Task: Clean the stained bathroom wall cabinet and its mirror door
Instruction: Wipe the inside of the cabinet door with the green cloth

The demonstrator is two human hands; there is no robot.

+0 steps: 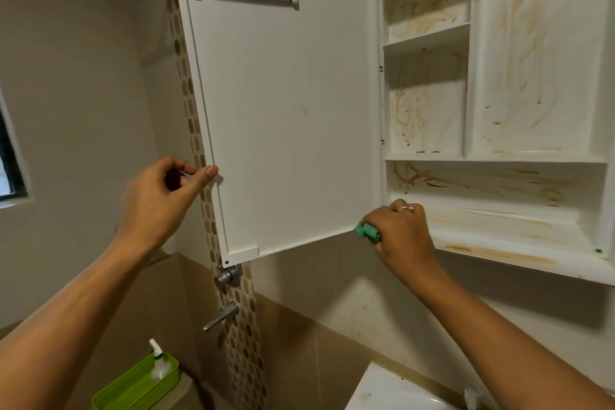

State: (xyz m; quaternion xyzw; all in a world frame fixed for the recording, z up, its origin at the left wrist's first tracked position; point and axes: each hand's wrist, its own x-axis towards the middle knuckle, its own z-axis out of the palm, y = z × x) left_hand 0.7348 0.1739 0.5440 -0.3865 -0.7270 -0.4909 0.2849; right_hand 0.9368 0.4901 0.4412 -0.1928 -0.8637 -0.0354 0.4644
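I have the cabinet door (286, 116) swung wide open, its plain white inner face toward me and its mirror side turned away, out of my sight. My left hand (159, 203) pinches the door's free edge between thumb and curled fingers, steadying it. I judge it a light, stiff panel that will swing on its hinges under any push, so holding that outer edge is the right place to brace it while I scrub.

My right hand (401, 236) is closed around a green sponge (366, 231), pressed at the lower hinge corner where the door meets the wall cabinet (539, 160). The sponge looks soft and squashy, good for working into corners.

The cabinet's shelves and back panels are streaked with rusty orange stains, heaviest on the bottom ledge just beside my right hand. The smooth white surface should wipe readily, though wet it may be slick.

Around me are beige tiled walls with a mosaic strip, metal taps (226, 293) below the door, a green tray (139, 386) holding a small bottle (159, 363), and a window at far left.
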